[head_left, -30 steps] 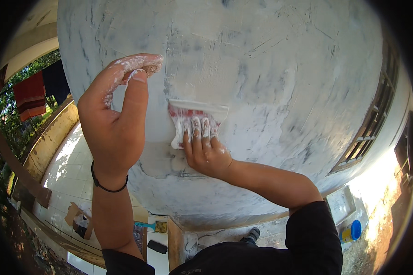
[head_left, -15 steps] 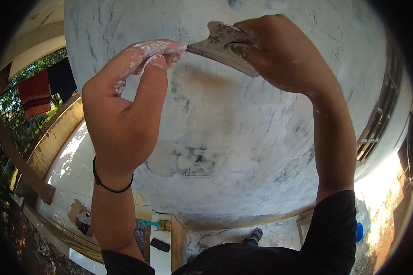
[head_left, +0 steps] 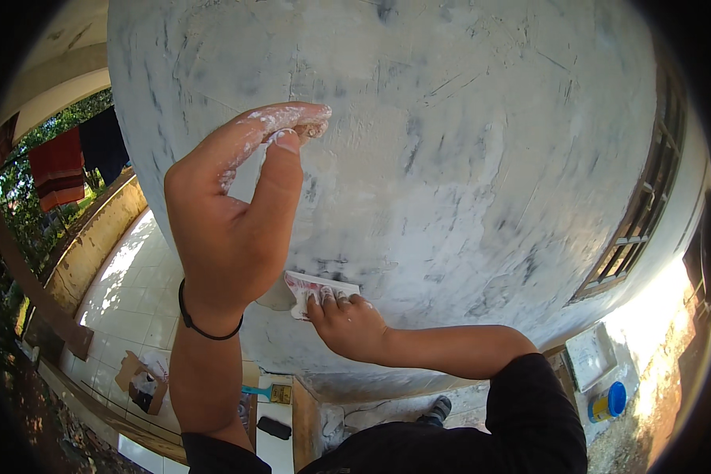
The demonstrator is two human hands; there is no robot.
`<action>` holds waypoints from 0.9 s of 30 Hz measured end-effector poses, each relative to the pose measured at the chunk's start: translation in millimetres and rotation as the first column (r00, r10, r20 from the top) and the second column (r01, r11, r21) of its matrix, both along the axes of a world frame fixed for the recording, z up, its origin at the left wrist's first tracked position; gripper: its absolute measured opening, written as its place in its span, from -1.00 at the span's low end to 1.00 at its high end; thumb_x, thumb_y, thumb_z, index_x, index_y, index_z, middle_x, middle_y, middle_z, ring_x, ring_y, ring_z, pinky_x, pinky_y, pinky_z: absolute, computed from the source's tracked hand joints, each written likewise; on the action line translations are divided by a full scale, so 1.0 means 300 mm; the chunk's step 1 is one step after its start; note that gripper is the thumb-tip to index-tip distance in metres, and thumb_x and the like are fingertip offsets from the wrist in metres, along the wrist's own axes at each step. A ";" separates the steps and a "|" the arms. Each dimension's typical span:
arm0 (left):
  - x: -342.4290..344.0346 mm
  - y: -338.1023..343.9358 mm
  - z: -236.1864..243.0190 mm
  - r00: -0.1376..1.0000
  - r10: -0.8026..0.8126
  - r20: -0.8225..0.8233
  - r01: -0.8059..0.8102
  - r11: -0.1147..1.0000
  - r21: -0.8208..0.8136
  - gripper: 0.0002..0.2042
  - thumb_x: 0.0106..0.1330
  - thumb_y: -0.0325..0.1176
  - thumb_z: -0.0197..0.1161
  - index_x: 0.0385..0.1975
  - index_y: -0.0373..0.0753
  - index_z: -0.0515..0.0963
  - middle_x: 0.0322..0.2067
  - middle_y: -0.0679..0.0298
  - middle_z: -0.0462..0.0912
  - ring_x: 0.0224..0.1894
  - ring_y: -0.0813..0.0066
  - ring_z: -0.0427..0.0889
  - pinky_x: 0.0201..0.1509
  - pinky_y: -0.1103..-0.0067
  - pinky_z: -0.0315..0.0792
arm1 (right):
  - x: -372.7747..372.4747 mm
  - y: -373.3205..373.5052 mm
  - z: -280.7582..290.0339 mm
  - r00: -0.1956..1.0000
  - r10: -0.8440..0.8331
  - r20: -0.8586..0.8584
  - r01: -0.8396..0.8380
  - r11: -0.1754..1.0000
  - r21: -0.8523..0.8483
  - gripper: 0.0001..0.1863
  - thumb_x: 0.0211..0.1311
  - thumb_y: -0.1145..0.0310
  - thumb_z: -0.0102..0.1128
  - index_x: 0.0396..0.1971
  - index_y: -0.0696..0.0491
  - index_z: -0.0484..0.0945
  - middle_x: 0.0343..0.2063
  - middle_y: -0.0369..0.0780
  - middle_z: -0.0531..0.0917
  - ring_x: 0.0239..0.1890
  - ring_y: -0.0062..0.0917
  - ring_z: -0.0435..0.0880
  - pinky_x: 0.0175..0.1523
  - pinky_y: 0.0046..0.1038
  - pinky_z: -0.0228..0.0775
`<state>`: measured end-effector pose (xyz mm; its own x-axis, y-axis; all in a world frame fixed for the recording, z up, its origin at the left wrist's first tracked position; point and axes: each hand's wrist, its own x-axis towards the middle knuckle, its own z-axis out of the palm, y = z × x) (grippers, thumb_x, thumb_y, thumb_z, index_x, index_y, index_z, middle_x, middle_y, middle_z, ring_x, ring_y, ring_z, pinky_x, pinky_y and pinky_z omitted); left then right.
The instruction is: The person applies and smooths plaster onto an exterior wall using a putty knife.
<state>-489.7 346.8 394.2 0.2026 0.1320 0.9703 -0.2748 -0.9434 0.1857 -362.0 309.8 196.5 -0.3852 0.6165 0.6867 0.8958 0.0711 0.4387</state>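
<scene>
Putty scraper (head_left: 320, 282) held at the patchy wall (head_left: 466, 158) in the right hand (head_left: 351, 328)

The scraper is seen at 7 o'clock from the centre of the view, just inward of the left wrist. Its long pale edge is turned toward 12 o'clock and tilted slightly, and its reddish face is smeared with white paste. It is gripped by the right hand at 6 o'clock: the paste-coated fingers are laid side by side over the face, while the thumb is hidden.

The left hand (head_left: 233, 213) is raised at 9 o'clock, in front of the wall. Its fingers are bent over toward the thumb, and a rounded gap is left between thumb and forefinger. The fingers are streaked with white; whether anything is pinched at the tips cannot be told. A black wristband (head_left: 205, 328) is worn below it.

The wall is blotched with grey and white, and a barred window (head_left: 640, 197) is set in it at 3 o'clock. At 4 o'clock a blue-rimmed yellow tub (head_left: 608, 401) is placed near a pale rectangular tray (head_left: 591, 355). A turquoise-handled paintbrush (head_left: 268, 392) is laid at 7 o'clock, and an open cardboard box (head_left: 138, 383) is seen at 8. Between 9 and 10 o'clock, a red striped cloth (head_left: 58, 167) is hung beside a dark cloth (head_left: 104, 142).
</scene>
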 end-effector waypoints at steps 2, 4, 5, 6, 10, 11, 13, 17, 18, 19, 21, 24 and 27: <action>-0.007 0.009 -0.002 1.000 -0.019 -0.006 0.019 1.000 -0.017 -0.83 0.21 -0.56 0.05 -0.29 -0.41 0.58 -0.36 0.15 0.66 -0.28 0.52 0.61 -0.14 0.66 0.43 | 0.045 -0.018 0.131 0.956 -0.079 -0.281 -0.033 0.927 -0.375 -0.71 0.03 0.44 0.03 -0.22 0.20 0.53 -0.55 -0.04 0.63 -0.57 -0.28 0.65 -0.48 -0.33 0.48; -0.019 0.014 0.003 1.000 0.003 -0.030 -0.003 1.000 0.004 -0.81 0.24 -0.51 0.04 -0.25 -0.42 0.57 -0.32 0.17 0.64 -0.30 0.59 0.55 -0.17 0.71 0.37 | 0.091 -0.033 0.329 0.923 -0.222 -0.313 0.057 0.886 -0.460 -0.72 -0.03 0.51 0.02 -0.25 0.15 0.55 -0.54 -0.03 0.63 -0.52 -0.21 0.64 -0.42 -0.27 0.48; -0.019 0.020 0.004 0.998 0.022 -0.058 -0.021 1.000 0.021 -0.78 0.28 -0.47 0.02 -0.21 -0.43 0.55 -0.29 0.20 0.63 -0.32 0.66 0.50 -0.20 0.76 0.31 | 0.117 -0.037 0.419 0.913 -0.237 -0.331 0.080 0.903 -0.423 -0.72 -0.05 0.51 0.03 -0.26 0.14 0.55 -0.54 -0.02 0.62 -0.50 -0.17 0.63 -0.37 -0.26 0.48; -0.028 0.015 0.010 0.998 0.032 -0.059 -0.031 0.999 0.019 -0.78 0.28 -0.47 0.02 -0.21 -0.43 0.55 -0.29 0.20 0.63 -0.32 0.66 0.50 -0.20 0.76 0.31 | 0.133 -0.042 0.508 0.905 -0.241 -0.351 0.096 0.918 -0.384 -0.71 -0.07 0.52 0.04 -0.27 0.14 0.56 -0.53 0.00 0.62 -0.49 -0.14 0.62 -0.33 -0.25 0.48; -0.035 0.033 0.023 1.000 -0.027 -0.017 0.027 1.000 0.008 -0.80 0.26 -0.52 0.00 -0.25 -0.46 0.55 -0.30 0.14 0.64 -0.23 0.51 0.59 -0.08 0.65 0.40 | 0.116 -0.164 0.820 0.860 -0.141 -0.491 -0.012 0.955 -0.295 -0.78 -0.10 0.52 0.02 -0.43 0.24 0.60 -0.56 0.08 0.58 -0.48 -0.10 0.59 -0.28 -0.26 0.45; -0.035 0.034 0.027 0.999 -0.042 -0.029 0.043 0.999 0.029 -0.76 0.28 -0.49 -0.03 -0.22 -0.48 0.54 -0.26 0.12 0.62 -0.20 0.48 0.57 -0.04 0.64 0.37 | 0.118 -0.195 0.843 0.933 -0.060 -0.355 0.017 0.992 -0.124 -0.78 -0.06 0.50 0.05 -0.39 0.20 0.61 -0.55 0.02 0.60 -0.53 -0.16 0.60 -0.34 -0.26 0.44; -0.036 0.035 0.029 0.999 -0.031 -0.018 0.031 0.999 0.037 -0.76 0.28 -0.49 -0.04 -0.22 -0.49 0.54 -0.26 0.11 0.62 -0.20 0.46 0.58 -0.04 0.63 0.37 | 0.112 -0.169 0.796 0.968 -0.058 -0.243 0.095 0.985 0.142 -0.77 -0.07 0.48 0.09 -0.36 0.18 0.61 -0.55 -0.01 0.62 -0.55 -0.22 0.61 -0.37 -0.28 0.44; 0.001 0.028 0.024 0.996 -0.080 0.034 0.079 0.997 0.014 -0.82 0.26 -0.55 0.02 -0.27 -0.44 0.57 -0.32 0.15 0.64 -0.25 0.52 0.59 -0.09 0.64 0.43 | 0.188 0.068 0.476 0.920 -0.350 0.178 0.197 0.804 0.561 -0.64 -0.04 0.37 0.07 -0.21 0.20 0.59 -0.41 0.02 0.66 -0.59 -0.46 0.60 -0.33 -0.42 0.46; -0.009 0.014 0.021 0.996 -0.077 0.034 0.076 0.997 0.022 -0.82 0.26 -0.55 0.02 -0.27 -0.44 0.57 -0.32 0.15 0.64 -0.25 0.52 0.59 -0.09 0.64 0.43 | 0.176 0.105 0.335 0.860 -0.439 0.259 0.290 0.840 0.459 -0.68 0.07 0.36 0.03 -0.21 0.19 0.58 -0.36 0.03 0.65 -0.49 -0.42 0.65 -0.31 -0.43 0.48; -0.010 -0.001 0.014 0.999 -0.039 -0.009 0.038 0.999 -0.010 -0.79 0.27 -0.51 0.00 -0.24 -0.46 0.55 -0.28 0.13 0.63 -0.22 0.49 0.58 -0.05 0.63 0.40 | 0.148 0.129 0.181 0.905 -0.345 0.250 0.230 0.889 0.395 -0.67 0.08 0.35 0.02 -0.21 0.21 0.58 -0.37 0.08 0.65 -0.50 -0.38 0.65 -0.32 -0.43 0.48; -0.016 0.007 0.007 1.000 -0.002 -0.031 0.003 1.000 0.008 -0.75 0.28 -0.47 -0.03 -0.21 -0.48 0.54 -0.25 0.11 0.63 -0.20 0.49 0.57 -0.02 0.62 0.37 | 0.046 0.103 -0.012 0.938 -0.194 0.286 0.114 0.955 0.275 -0.64 0.09 0.33 0.04 -0.19 0.26 0.55 -0.40 0.09 0.64 -0.51 -0.36 0.67 -0.35 -0.41 0.48; -0.023 0.009 0.002 0.998 0.028 -0.062 -0.029 1.000 -0.009 -0.76 0.28 -0.47 -0.03 -0.21 -0.47 0.54 -0.25 0.12 0.63 -0.21 0.51 0.57 -0.03 0.63 0.38 | -0.022 0.039 -0.076 0.996 -0.039 0.074 0.037 0.999 0.024 -0.65 0.06 0.35 0.05 -0.19 0.26 0.52 -0.45 0.05 0.64 -0.53 -0.32 0.67 -0.40 -0.37 0.47; -0.039 0.018 -0.007 0.998 -0.012 -0.056 0.011 1.000 -0.013 -0.76 0.28 -0.47 -0.02 -0.22 -0.46 0.54 -0.27 0.13 0.63 -0.21 0.53 0.57 -0.04 0.63 0.38 | -0.020 -0.012 0.072 0.974 -0.036 -0.221 -0.027 0.961 -0.274 -0.69 0.02 0.40 0.07 -0.22 0.23 0.50 -0.52 0.02 0.63 -0.57 -0.27 0.65 -0.44 -0.32 0.46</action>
